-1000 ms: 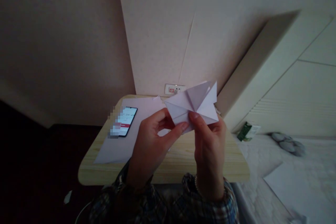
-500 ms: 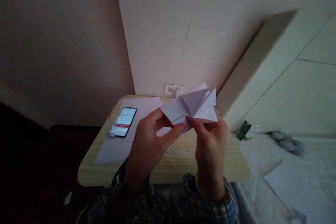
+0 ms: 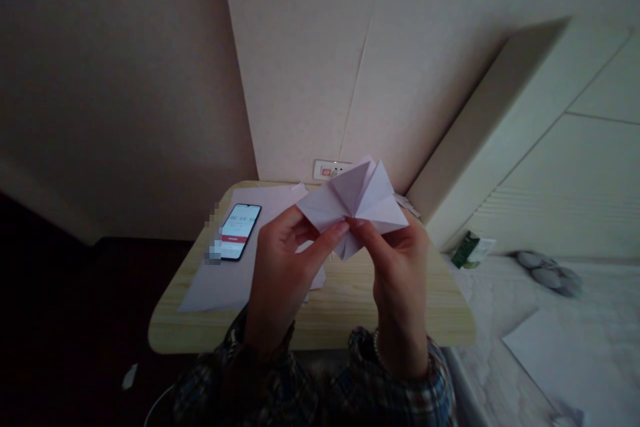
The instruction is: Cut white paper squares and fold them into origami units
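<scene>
A folded white paper shape (image 3: pixel 356 203) with several triangular flaps is held up in the air above a small light wooden table (image 3: pixel 320 320). My left hand (image 3: pixel 287 273) pinches its lower left part between thumb and fingers. My right hand (image 3: pixel 400 273) pinches its lower right part, thumb on the near face. Both thumbs meet close together at the middle of the paper's lower edge. Plaid sleeves cover both wrists.
A phone (image 3: pixel 239 231) with a lit screen lies on a white sheet (image 3: pixel 225 280) at the table's left. A wall socket (image 3: pixel 331 169) sits behind. To the right are a bed (image 3: pixel 550 320) with another sheet (image 3: pixel 565 360), a green box (image 3: pixel 471 250) and a headboard (image 3: pixel 540 120).
The folded paper has turned and its flaps have closed inward, so it looks narrower. My thumbs have come closer together at its lower edge. The hands stay in about the same place.
</scene>
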`<state>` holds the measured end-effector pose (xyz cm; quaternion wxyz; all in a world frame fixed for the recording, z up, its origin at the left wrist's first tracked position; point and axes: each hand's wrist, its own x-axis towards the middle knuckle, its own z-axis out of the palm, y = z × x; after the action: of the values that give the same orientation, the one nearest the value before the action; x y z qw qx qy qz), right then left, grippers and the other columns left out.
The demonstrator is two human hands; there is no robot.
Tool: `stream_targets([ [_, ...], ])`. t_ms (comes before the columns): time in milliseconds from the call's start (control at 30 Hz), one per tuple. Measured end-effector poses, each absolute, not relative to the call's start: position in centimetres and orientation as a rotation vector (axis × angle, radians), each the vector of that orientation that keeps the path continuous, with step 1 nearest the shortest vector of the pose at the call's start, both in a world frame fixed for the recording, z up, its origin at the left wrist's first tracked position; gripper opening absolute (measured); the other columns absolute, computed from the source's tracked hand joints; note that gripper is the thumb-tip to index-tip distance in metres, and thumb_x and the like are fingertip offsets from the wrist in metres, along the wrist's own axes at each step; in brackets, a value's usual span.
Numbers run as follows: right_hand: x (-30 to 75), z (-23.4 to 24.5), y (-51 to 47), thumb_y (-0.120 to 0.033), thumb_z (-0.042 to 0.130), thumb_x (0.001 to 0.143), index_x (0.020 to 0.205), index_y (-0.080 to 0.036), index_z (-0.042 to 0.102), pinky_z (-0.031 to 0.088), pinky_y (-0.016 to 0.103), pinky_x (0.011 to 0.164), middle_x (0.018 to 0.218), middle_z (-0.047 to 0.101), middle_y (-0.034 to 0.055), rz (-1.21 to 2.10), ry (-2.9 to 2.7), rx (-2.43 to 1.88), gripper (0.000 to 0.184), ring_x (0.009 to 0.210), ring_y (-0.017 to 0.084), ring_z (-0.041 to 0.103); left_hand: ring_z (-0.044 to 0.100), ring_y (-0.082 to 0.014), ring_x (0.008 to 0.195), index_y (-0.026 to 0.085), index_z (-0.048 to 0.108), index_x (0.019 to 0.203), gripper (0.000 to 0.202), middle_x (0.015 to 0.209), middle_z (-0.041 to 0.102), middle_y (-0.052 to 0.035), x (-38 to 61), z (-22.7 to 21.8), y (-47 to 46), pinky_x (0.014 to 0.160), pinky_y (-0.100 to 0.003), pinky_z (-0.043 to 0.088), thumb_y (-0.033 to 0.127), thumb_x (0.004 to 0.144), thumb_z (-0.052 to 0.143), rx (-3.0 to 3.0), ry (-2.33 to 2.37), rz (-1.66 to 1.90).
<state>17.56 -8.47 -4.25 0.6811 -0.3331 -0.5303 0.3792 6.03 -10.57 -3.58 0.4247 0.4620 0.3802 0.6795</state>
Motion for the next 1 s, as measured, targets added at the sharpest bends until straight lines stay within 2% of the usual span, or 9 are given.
stream_targets([
  [300, 17.4, -4.52, -8.37, -0.016, 0.074, 0.078, 0.084, -0.025, 0.078, 0.057, 0.031, 0.076, 0.086, 0.081, -0.0022, 0.911, -1.146, -0.726, 0.011, 0.083, 0.02, 0.073, 0.077, -0.015, 0.08, 0.024, 0.081, 0.086, 0.016, 0.086, 0.083, 0.0024, 6.0, -3.86, -10.4, 0.073, -0.021, 0.062, 0.011, 0.076, 0.082, 1.117, 0.881, 1.764],
  [467, 17.47, -4.41, -8.44, -0.021, 0.077, 0.078, 0.087, -0.025, 0.079, 0.056, 0.029, 0.067, 0.081, 0.079, -0.0013, 0.849, -1.17, -0.744, 0.01, 0.073, 0.019, 0.069, 0.077, -0.0149, 0.082, 0.022, 0.08, 0.087, 0.009, 0.083, 0.082, 0.0017, 6.11, -3.64, -10.49, 0.075, -0.02, 0.061, 0.018, 0.08, 0.081, 1.113, 0.904, 1.745],
  [567, 17.51, -4.39, -8.47, -0.023, 0.078, 0.079, 0.089, -0.026, 0.08, 0.054, 0.028, 0.066, 0.081, 0.079, -0.0022, 0.828, -1.177, -0.736, 0.011, 0.073, 0.018, 0.068, 0.075, -0.014, 0.08, 0.021, 0.077, 0.087, 0.007, 0.082, 0.081, 0.0021, 6.13, -3.5, -10.5, 0.074, -0.02, 0.06, 0.019, 0.081, 0.08, 1.129, 0.918, 1.729],
  [700, 17.57, -4.32, -8.56, -0.02, 0.077, 0.078, 0.086, -0.026, 0.079, 0.053, 0.028, 0.067, 0.081, 0.078, -0.0031, 0.86, -1.194, -0.742, 0.01, 0.072, 0.017, 0.067, 0.073, -0.0132, 0.075, 0.022, 0.068, 0.084, 0.017, 0.078, 0.077, 0.0041, 6.21, -3.38, -10.49, 0.07, -0.019, 0.06, 0.015, 0.077, 0.081, 1.114, 0.907, 1.799],
  [833, 17.66, -4.26, -8.62, -0.018, 0.074, 0.078, 0.08, -0.024, 0.077, 0.05, 0.027, 0.062, 0.075, 0.075, -0.0028, 0.828, -1.207, -0.778, 0.007, 0.068, 0.017, 0.064, 0.075, -0.0148, 0.078, 0.023, 0.062, 0.089, 0.031, 0.082, 0.076, 0.0038, 6.38, -3.35, -10.57, 0.069, -0.021, 0.061, 0.012, 0.07, 0.084, 1.07, 0.93, 1.845],
  [1000, 17.48, -4.35, -8.76, -0.014, 0.074, 0.078, 0.077, -0.025, 0.076, 0.047, 0.024, 0.06, 0.071, 0.072, -0.0051, 0.831, -1.181, -0.719, 0.011, 0.065, 0.015, 0.06, 0.075, -0.012, 0.076, 0.022, 0.061, 0.086, 0.03, 0.079, 0.072, 0.0055, 6.23, -3.08, -10.88, 0.071, -0.018, 0.06, 0.01, 0.07, 0.083, 1.105, 0.943, 1.879],
])
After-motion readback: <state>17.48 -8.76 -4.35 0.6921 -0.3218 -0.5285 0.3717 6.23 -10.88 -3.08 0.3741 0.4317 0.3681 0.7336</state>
